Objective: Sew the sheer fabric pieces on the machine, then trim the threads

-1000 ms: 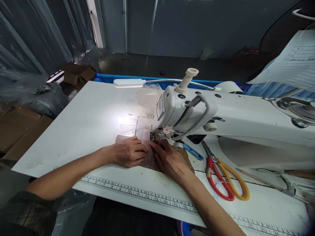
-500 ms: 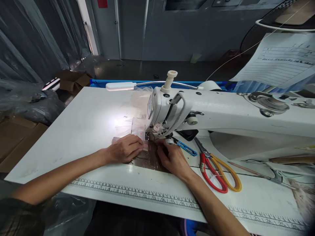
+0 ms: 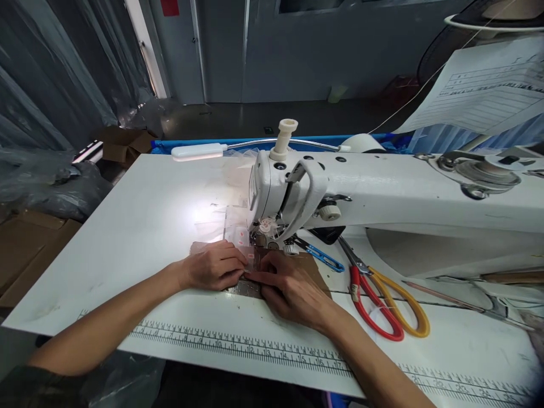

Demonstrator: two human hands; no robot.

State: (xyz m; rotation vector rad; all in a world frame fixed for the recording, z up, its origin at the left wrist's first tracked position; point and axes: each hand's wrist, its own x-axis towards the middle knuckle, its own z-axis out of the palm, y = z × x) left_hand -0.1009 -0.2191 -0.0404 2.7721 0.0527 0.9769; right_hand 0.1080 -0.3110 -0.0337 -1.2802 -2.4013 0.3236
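Observation:
At the needle end of a white sewing machine [image 3: 276, 192], a sheer pale strip [image 3: 233, 229] with small red marks runs under the presser foot. A thin brown piece [image 3: 314, 272] lies below it, partly covered by my hands. My left hand [image 3: 216, 265] presses on the sheer strip left of the needle, fingers curled and close together. From the right, my right hand [image 3: 291, 289] reaches in front of the foot, its index finger and thumb closed on the edge of the brown piece near my left fingertips. The exact pinch is partly hidden.
Blue thread snips [image 3: 321, 256] and scissors with red and yellow handles [image 3: 385, 294] lie right of my hands. A printed ruler [image 3: 238, 343] follows the table's front edge. A lamp [image 3: 199, 152] shines from the left. Cardboard boxes [image 3: 36, 249] stand beyond the left edge.
My right hand has shifted left and toward me, its fingers now beside the left fingertips. More of the brown piece shows to the right. My left hand has barely moved.

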